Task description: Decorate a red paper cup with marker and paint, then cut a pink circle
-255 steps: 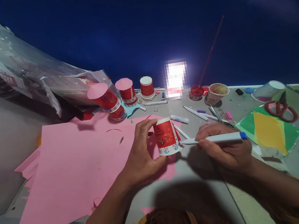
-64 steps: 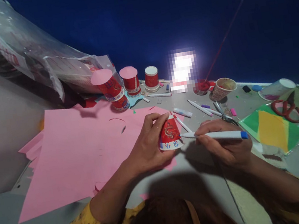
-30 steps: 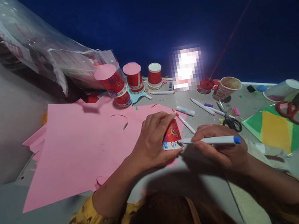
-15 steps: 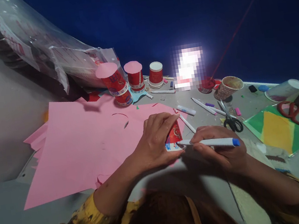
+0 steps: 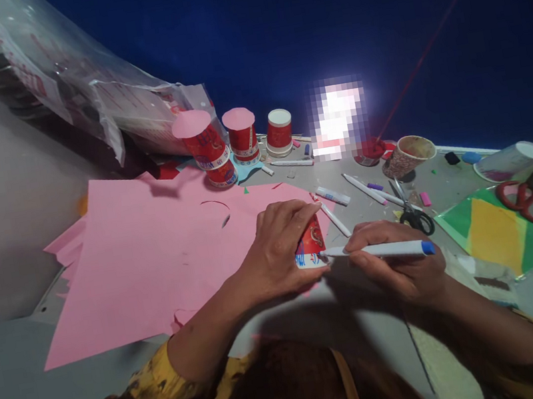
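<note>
My left hand is wrapped round a red paper cup that lies on its side, with a white band bearing blue marks near its rim. Most of the cup is hidden behind the fingers. In my right hand is a white marker with a blue end, held like a pen. Its tip meets the white band, beside the blue marks. Under and left of my left hand spreads a large pink paper sheet with cut edges.
Red cups with pink tops stand behind the sheet, by a plastic bag. Several markers, black-handled scissors, red-handled scissors, a brown cup and a packet of coloured paper lie to the right.
My right hand and the marker have shifted slightly right, with the tip still at the white band. A further blue stroke seems to show there. My left hand keeps its hold.
</note>
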Demonstrator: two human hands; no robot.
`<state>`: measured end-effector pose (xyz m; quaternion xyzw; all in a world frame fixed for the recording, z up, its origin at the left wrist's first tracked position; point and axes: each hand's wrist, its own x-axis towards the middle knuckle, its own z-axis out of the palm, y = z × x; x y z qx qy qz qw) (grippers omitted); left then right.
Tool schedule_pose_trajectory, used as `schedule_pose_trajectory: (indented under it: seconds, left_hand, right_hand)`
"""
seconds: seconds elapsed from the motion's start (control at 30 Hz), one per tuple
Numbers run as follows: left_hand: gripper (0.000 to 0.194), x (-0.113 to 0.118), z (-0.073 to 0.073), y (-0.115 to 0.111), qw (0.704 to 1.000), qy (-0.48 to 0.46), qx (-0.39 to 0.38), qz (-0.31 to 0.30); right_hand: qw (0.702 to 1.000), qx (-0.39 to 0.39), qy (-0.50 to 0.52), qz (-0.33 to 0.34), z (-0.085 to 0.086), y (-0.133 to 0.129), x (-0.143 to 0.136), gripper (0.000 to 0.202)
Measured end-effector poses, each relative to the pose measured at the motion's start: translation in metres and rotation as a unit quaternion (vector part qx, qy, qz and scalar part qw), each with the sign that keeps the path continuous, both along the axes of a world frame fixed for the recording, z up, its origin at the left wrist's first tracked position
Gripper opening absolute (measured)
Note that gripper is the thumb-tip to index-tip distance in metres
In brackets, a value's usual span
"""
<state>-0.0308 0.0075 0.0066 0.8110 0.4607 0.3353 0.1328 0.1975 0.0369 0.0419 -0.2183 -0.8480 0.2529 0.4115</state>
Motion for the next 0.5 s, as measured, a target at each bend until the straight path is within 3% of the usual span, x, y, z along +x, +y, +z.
schedule_pose_trajectory:
  seconds: [0.5]
  left_hand:
    - [0.088,0.0002,-0.002,-0.0002,1.0,0.006,-0.008,-0.009]
  right_hand:
    - [1.0,-0.007,-0.012,0.019,-0.0034,-0.0019,-0.0039,0.01]
